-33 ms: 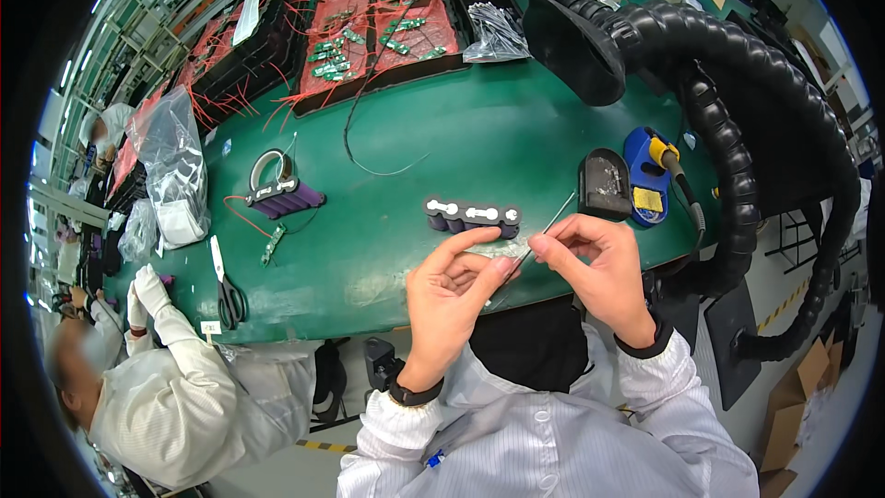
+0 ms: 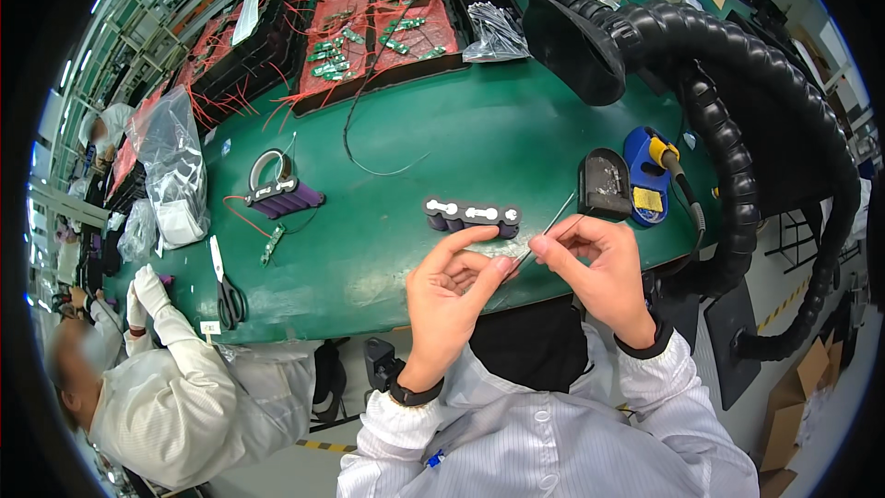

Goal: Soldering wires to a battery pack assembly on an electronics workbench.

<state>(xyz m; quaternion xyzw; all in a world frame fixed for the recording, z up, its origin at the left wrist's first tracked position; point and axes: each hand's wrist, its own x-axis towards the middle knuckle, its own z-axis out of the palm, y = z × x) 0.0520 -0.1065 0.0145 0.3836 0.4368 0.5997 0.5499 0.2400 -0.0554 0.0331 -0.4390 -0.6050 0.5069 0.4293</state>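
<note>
Between my two hands runs a thin grey-and-dark wire [image 2: 559,210], slanting up to the right past my fingertips. My left hand [image 2: 446,297] pinches its lower part between thumb and forefinger. The thumb and fingers of my right hand [image 2: 599,269] close on it a little higher up. Just beyond my left fingers, a purple battery pack [image 2: 472,215] with white-marked ends lies on the green table [image 2: 387,258], not held. A second purple battery pack [image 2: 288,198] lies farther left, with a red wire leading to a small green circuit board [image 2: 273,245].
Scissors [image 2: 229,300] lie at the left near edge. A black box [image 2: 604,183] and a blue soldering iron stand [image 2: 648,194] are on the right, below black flexible ducts [image 2: 719,129]. Trays of circuit boards [image 2: 369,74] line the back. A gloved co-worker [image 2: 175,387] sits at left.
</note>
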